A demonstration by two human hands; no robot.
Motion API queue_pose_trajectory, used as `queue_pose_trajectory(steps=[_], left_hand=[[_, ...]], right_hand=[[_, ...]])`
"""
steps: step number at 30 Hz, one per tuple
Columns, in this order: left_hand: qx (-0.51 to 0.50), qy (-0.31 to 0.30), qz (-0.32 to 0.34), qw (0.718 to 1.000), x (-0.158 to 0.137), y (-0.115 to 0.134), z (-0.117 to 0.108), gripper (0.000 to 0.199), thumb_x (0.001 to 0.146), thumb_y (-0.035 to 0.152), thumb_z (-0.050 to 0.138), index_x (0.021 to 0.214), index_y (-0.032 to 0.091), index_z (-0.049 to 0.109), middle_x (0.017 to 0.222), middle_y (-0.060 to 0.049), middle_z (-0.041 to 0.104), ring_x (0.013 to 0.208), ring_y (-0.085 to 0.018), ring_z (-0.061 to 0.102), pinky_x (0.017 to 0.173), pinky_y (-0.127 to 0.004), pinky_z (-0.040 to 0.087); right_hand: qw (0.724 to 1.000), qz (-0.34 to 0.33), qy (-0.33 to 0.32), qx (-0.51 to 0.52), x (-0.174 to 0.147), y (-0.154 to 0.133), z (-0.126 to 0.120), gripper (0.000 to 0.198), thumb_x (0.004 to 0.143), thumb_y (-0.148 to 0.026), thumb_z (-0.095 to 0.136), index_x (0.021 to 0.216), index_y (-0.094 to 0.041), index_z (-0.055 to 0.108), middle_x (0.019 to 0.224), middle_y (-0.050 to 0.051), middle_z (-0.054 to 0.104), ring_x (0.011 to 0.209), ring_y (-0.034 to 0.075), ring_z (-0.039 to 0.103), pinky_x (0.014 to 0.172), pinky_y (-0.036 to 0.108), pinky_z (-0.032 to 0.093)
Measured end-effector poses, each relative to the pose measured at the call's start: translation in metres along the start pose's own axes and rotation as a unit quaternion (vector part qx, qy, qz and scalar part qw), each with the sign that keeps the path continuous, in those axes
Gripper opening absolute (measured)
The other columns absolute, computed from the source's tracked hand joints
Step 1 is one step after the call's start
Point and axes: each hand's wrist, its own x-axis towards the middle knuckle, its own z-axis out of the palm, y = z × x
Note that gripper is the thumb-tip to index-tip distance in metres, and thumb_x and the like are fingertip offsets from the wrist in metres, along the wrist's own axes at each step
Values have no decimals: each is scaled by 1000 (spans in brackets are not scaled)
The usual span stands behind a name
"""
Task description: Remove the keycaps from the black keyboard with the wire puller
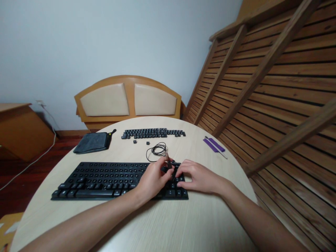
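Observation:
A black keyboard lies across the near part of the table, with most upper rows stripped of keycaps and some caps in place along the bottom and right. My left hand is over its right half, closed on a slim tool with a dark body and a paler upper end; its exact kind is unclear. The tool's lower end points down at the right-hand keys. Beside it, my right hand rests at the keyboard's right end, thumb and fingers curved and apart, fingertips at the keys.
Loose keycaps stand in rows behind the keyboard, with two single caps nearer. A coiled cable lies between. A grey zip pouch is at left; purple strips and a thin metal tool are at right. Wooden slats lean close on the right.

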Motion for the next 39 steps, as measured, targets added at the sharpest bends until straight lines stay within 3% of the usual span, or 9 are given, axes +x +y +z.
queue_pose_trajectory(steps=[6, 12, 23, 28, 39], left_hand=[[-29, -32, 23, 999, 0, 0, -1, 14, 83, 26, 68, 92, 18, 63, 92, -6, 70, 85, -21, 65, 71, -28, 50], [-92, -46, 10, 995, 3, 2, -2, 15, 76, 23, 74, 81, 17, 62, 87, -4, 69, 86, -20, 64, 76, -28, 49], [-212, -90, -68, 971, 5, -2, 1, 22, 75, 21, 76, 85, 15, 57, 85, -4, 72, 78, -15, 69, 74, -25, 51], [-247, -71, -86, 962, 4, -3, 0, 27, 73, 23, 78, 87, 15, 56, 85, -3, 73, 84, -16, 70, 78, -25, 52], [-288, -50, -135, 947, 2, -8, 0, 39, 67, 23, 82, 93, 16, 54, 89, -3, 74, 67, -10, 66, 62, -20, 49]], right_hand=[[1000, -2, 6, -5, 0, 3, 3, 14, 80, -26, 72, 93, -21, 69, 92, 3, 68, 94, 20, 59, 85, 32, 45], [1000, -7, 10, 3, 0, 4, 4, 11, 80, -23, 71, 91, -21, 69, 91, 3, 68, 93, 20, 60, 85, 33, 45], [1000, -5, 13, -2, -1, 4, 4, 11, 79, -21, 71, 90, -21, 69, 90, 2, 67, 93, 19, 59, 85, 32, 45], [1000, 3, 16, 0, -1, 4, 5, 10, 83, -24, 69, 93, -22, 70, 91, 3, 69, 94, 19, 60, 84, 33, 45], [999, 2, 27, -24, 3, 5, 9, 7, 82, -27, 71, 85, -21, 71, 87, 2, 71, 86, 18, 61, 78, 29, 44]])
